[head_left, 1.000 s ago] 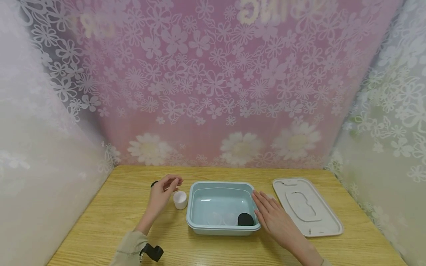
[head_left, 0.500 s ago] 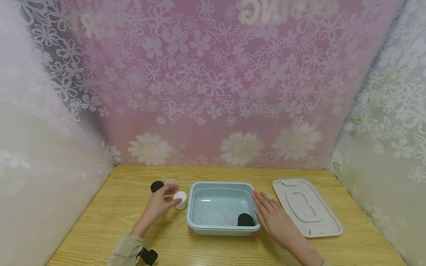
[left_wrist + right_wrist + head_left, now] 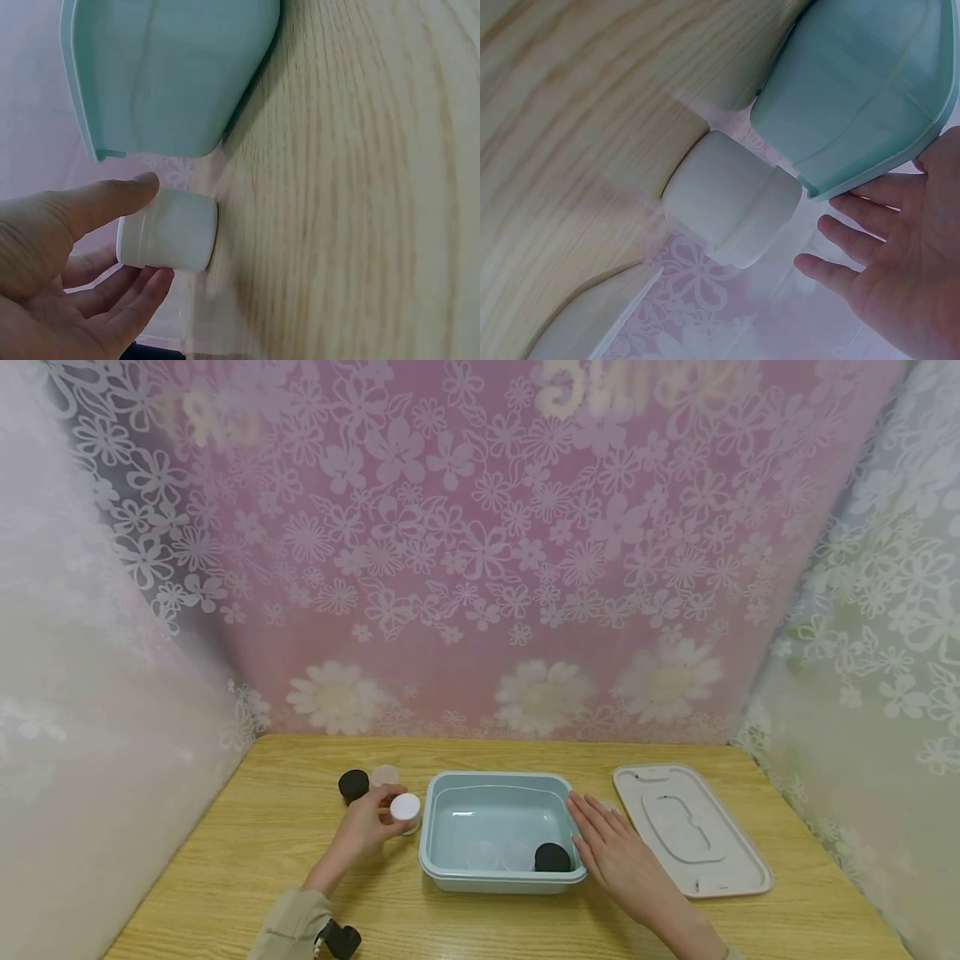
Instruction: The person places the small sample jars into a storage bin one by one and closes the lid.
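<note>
My left hand (image 3: pixel 363 827) holds a small white jar with a lid (image 3: pixel 405 808) between thumb and fingers, left of a pale blue plastic basin (image 3: pixel 498 885). In the left wrist view, the thumb lies along one side of the jar (image 3: pixel 176 232) and the fingers along the other; its base is at the tabletop. My right hand (image 3: pixel 626 864) rests with straight fingers against the basin's right rim. Inside the basin sit a black-topped round container (image 3: pixel 552 857) and two translucent round ones (image 3: pixel 482 854). Beyond the right hand stands another white jar with a ribbed lid (image 3: pixel 731 199).
Behind my left hand stand a black-topped container (image 3: pixel 353 785) and a translucent one (image 3: pixel 385 775). A flat white lid (image 3: pixel 693 831) lies on the wooden table (image 3: pixel 247 852) at the right. Flowered curtains (image 3: pixel 480 568) close off the back and both sides.
My left hand has come down from beside the black-topped container to the white jar and now grips it. The right hand and the basin have stayed in place.
</note>
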### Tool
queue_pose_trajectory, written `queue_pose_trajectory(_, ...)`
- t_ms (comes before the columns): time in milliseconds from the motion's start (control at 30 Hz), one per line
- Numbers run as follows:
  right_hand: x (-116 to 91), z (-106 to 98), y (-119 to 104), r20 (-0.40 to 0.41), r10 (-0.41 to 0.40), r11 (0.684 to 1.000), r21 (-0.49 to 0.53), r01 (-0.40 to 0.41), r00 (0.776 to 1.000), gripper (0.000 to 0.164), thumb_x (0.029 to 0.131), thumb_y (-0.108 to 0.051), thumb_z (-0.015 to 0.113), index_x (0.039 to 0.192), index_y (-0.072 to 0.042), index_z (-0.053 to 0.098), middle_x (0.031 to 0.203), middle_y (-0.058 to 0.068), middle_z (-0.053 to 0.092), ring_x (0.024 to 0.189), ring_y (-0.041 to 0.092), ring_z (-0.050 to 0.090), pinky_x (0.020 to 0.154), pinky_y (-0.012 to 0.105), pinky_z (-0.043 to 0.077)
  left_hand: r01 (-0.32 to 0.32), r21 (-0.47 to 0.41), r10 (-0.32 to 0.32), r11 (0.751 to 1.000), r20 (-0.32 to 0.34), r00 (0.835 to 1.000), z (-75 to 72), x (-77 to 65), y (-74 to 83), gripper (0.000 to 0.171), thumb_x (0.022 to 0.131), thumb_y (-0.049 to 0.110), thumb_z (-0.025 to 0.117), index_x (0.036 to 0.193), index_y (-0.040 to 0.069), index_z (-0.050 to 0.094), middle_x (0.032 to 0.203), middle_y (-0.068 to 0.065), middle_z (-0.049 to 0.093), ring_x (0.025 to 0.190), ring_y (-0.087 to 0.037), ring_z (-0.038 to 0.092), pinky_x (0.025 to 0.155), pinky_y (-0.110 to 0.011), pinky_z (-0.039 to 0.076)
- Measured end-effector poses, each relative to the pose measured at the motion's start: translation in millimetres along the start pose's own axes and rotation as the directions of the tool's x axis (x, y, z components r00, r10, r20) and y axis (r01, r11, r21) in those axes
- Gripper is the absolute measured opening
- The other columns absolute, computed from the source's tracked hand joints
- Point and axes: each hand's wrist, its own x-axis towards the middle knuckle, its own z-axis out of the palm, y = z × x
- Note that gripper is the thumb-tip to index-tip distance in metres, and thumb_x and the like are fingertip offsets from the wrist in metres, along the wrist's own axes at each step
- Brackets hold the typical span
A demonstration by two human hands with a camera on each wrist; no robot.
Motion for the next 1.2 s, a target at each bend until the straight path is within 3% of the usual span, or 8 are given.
queue_pose_trajectory(200,0,0,0,-0.001,0.004,1.0,-0.009,-0.004,1.0,0.057,0.097,-0.02,0.067,0.147,0.0,0.051,0.151,0.013,0.051,0.137,0.034,0.05,0.108,0.056,0.045,0.008,-0.039,-0.009,0.999,-0.015,1.0,-3.8,3.3,1.9,0.047,0.079,0.0,0.086,0.121,-0.003,0.067,0.115,-0.016,0.068,0.099,-0.034,0.071,0.08,-0.037,0.062)
queue_pose_trajectory(433,1,-2,0,0.024,0.034,0.999,-0.015,-0.034,0.999,0.057,0.099,-0.023,0.065,0.149,-0.003,0.049,0.153,0.01,0.05,0.14,0.03,0.048,0.108,0.054,0.044,0.003,-0.053,-0.002,0.999,0.01,1.0,-22.3,7.2,7.7,0.049,0.083,0.003,0.083,0.128,0.002,0.064,0.12,-0.013,0.067,0.11,-0.031,0.065,0.088,-0.035,0.06)
queue_pose_trajectory(700,1,-1,-1,0.027,0.021,1.0,-0.006,-0.021,0.999,0.057,0.098,-0.022,0.065,0.149,-0.001,0.049,0.152,0.012,0.05,0.139,0.032,0.048,0.109,0.056,0.043,-0.101,-0.022,0.102,0.995,0.057,0.993,-41.1,9.1,23.9,0.051,0.085,0.003,0.081,0.132,-0.002,0.061,0.123,-0.021,0.065,0.111,-0.037,0.065,0.09,-0.05,0.058)
queue_pose_trajectory(833,1,0,0,0.019,0.019,1.0,-0.011,-0.019,1.0,0.058,0.098,-0.022,0.066,0.149,-0.001,0.049,0.152,0.012,0.05,0.139,0.032,0.048,0.109,0.056,0.044,-0.132,-0.02,0.133,0.991,0.073,0.988,-47.0,10.9,35.2,0.052,0.085,0.004,0.081,0.133,-0.001,0.061,0.123,-0.02,0.065,0.108,-0.035,0.066,0.086,-0.047,0.06)
queue_pose_trajectory(967,1,0,1,0.013,0.017,1.0,-0.012,-0.017,1.0,0.058,0.097,-0.022,0.067,0.149,-0.001,0.049,0.152,0.012,0.05,0.139,0.032,0.048,0.108,0.057,0.045,-0.153,-0.068,0.159,0.986,0.092,0.983,-48.7,13.3,47.7,0.052,0.085,0.006,0.082,0.133,0.0,0.06,0.124,-0.019,0.065,0.112,-0.035,0.066,0.091,-0.042,0.06)
queue_pose_trajectory(1067,1,0,0,0.02,0.018,1.0,-0.015,-0.018,1.0,0.058,0.098,-0.023,0.066,0.149,-0.002,0.049,0.153,0.011,0.05,0.14,0.031,0.047,0.108,0.057,0.044,-0.184,-0.095,0.195,0.978,0.127,0.973,-47.0,15.5,57.5,0.051,0.085,0.007,0.082,0.132,0.002,0.061,0.124,-0.016,0.065,0.114,-0.033,0.064,0.095,-0.04,0.058)
queue_pose_trajectory(1200,0,0,0,0.025,0.012,1.0,-0.018,-0.011,1.0,0.058,0.098,-0.023,0.066,0.149,-0.001,0.049,0.153,0.012,0.049,0.14,0.032,0.047,0.109,0.056,0.045,-0.233,-0.118,0.254,0.965,0.214,0.943,-42.4,18.3,68.5,0.049,0.085,0.006,0.081,0.131,0.005,0.061,0.125,-0.011,0.064,0.115,-0.032,0.063,0.096,-0.039,0.058)
